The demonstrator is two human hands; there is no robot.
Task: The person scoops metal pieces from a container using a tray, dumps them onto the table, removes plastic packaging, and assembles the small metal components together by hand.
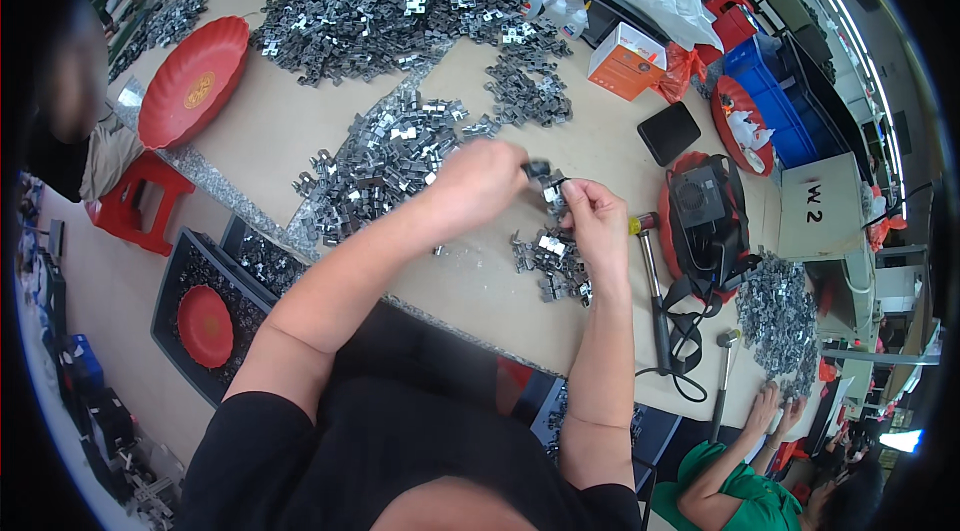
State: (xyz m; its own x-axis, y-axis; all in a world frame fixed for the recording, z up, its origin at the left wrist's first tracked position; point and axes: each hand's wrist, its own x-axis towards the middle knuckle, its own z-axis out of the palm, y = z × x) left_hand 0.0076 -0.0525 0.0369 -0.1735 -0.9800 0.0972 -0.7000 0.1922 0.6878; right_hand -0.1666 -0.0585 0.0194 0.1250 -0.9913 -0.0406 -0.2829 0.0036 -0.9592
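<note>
Over the table (470, 283), our right fingers (577, 193) pinch a metal clip (553, 194), likely light, stiff, best edge-held; our blurred left fingers' (508, 153) grip we cannot tell.

Two large dark characters (815, 216), a letter and a numeral, stand clearly legible on the pale side of a boxy cabinet (835, 189) at the right. On the far side, an orange-and-white carton (618, 63) carries white print too small to read. At the far left, a red scalloped dish (186, 61) bears a gold round emblem (200, 90), its details unreadable.
</note>
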